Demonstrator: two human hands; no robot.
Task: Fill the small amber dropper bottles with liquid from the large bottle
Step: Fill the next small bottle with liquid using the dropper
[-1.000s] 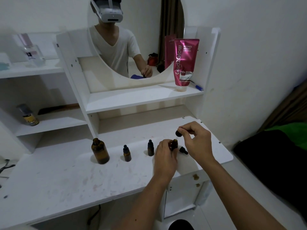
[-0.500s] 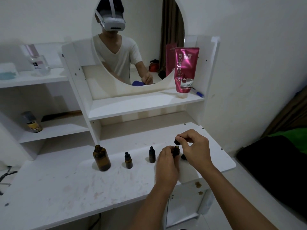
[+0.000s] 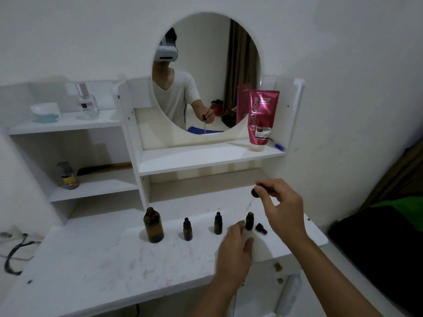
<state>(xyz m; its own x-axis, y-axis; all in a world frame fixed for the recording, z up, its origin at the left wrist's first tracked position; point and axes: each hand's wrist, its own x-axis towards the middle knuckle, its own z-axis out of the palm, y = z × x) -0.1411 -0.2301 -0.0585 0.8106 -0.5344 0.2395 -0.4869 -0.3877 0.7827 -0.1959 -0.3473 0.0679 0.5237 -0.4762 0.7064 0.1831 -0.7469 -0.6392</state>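
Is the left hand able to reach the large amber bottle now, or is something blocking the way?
Probably yes. The left hand looks empty and open, the large amber bottle stands further left, and only two capped small bottles stand between, easy to pass in front.

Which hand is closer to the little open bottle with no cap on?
The left hand. Its fingertips sit right beside the open small bottle, at its base. The right hand is raised above and to the bottle's right, pinching a dropper cap.
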